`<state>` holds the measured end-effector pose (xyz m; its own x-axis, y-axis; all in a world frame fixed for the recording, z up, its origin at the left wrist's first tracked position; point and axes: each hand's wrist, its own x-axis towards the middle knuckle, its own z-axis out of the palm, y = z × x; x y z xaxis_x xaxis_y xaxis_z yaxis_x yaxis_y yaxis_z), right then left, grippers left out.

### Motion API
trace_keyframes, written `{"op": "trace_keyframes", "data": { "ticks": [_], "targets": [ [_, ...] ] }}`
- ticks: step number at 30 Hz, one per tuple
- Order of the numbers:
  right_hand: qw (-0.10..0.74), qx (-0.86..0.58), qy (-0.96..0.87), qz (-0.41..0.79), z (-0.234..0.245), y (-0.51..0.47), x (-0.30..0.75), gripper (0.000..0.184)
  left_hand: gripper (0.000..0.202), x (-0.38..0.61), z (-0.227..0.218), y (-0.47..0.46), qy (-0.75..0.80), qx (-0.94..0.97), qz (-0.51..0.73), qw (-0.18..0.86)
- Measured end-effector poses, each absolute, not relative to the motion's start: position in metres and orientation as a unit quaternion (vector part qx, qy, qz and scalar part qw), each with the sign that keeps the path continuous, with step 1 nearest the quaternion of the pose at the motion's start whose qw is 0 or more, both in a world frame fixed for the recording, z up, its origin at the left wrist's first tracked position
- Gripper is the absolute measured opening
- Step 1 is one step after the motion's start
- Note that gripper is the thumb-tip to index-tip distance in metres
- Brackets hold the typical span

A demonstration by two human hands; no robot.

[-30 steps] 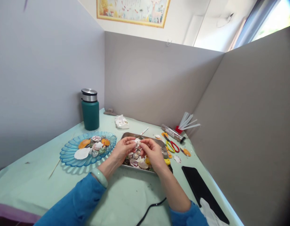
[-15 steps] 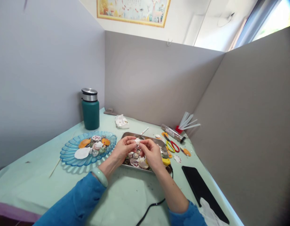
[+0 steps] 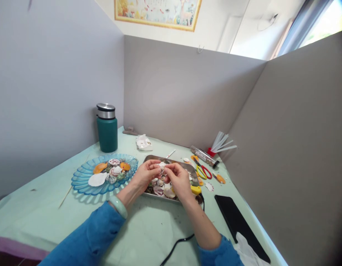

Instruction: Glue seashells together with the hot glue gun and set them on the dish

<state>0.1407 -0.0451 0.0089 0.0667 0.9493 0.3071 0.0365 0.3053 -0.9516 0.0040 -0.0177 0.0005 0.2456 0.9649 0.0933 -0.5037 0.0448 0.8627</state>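
Shell [image 3: 162, 166] (spotted, seemingly), pinched between left hand [image 3: 144, 176] and right hand [image 3: 180, 182], above tray [image 3: 193, 172].

Craft corner indoors (home or small studio, hard to say which), grey partition panels [image 3: 187, 88] boxing in a green-covered table [image 3: 148, 229], seashells [image 3: 169, 191] in a metal tray [image 3: 162, 198], scissors [image 3: 197, 163], glue sticks [image 3: 221, 143], framed deer picture [image 3: 159, 13] on a white wall [image 3: 215, 22], curtain [image 3: 301, 27] beside a bright window [image 3: 328, 24].

Your left sleeve [image 3: 87, 232]: blue, meeting a rounded, pale green bangle [image 3: 118, 207]. Your right sleeve [image 3: 219, 254]: matching blue. Your left hand [image 3: 144, 175], right hand [image 3: 180, 181]: bare.
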Motion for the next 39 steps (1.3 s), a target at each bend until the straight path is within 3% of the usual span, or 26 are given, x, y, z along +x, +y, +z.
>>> {"op": "trace_keyframes", "data": {
  "ticks": [5, 9, 15, 19, 27, 33, 39],
  "targets": [
    [0.558, -0.455, -0.603, 0.343, 0.008, -0.044, 0.146, 0.019, 0.038, 0.003, 0.003, -0.018, 0.29, 0.381, 0.534, 0.696],
    [0.513, -0.492, -0.667, 0.223, 0.015, -0.041, 0.16, 0.021, 0.03, 0.001, 0.003, -0.017, 0.291, 0.335, 0.549, 0.709],
    [0.191, -0.535, -0.822, -0.027, 0.022, -0.03, 0.166, 0.018, 0.026, -0.001, 0.001, -0.012, 0.283, 0.296, 0.572, 0.71],
    [0.106, -0.503, -0.856, -0.045, 0.014, -0.025, 0.154, 0.017, 0.028, -0.002, 0.002, -0.013, 0.283, 0.297, 0.57, 0.712],
    [0.152, -0.509, -0.846, -0.054, 0.01, -0.03, 0.152, 0.006, 0.028, -0.004, 0.004, -0.015, 0.282, 0.287, 0.572, 0.715],
    [0.322, -0.478, -0.813, 0.088, 0.018, -0.041, 0.167, 0.006, 0.026, -0.003, 0.005, -0.015, 0.28, 0.286, 0.568, 0.719],
    [0.424, -0.457, -0.757, 0.194, 0.016, -0.049, 0.166, 0.013, 0.025, -0.002, 0.003, -0.014, 0.276, 0.287, 0.561, 0.726]
  ]
}}
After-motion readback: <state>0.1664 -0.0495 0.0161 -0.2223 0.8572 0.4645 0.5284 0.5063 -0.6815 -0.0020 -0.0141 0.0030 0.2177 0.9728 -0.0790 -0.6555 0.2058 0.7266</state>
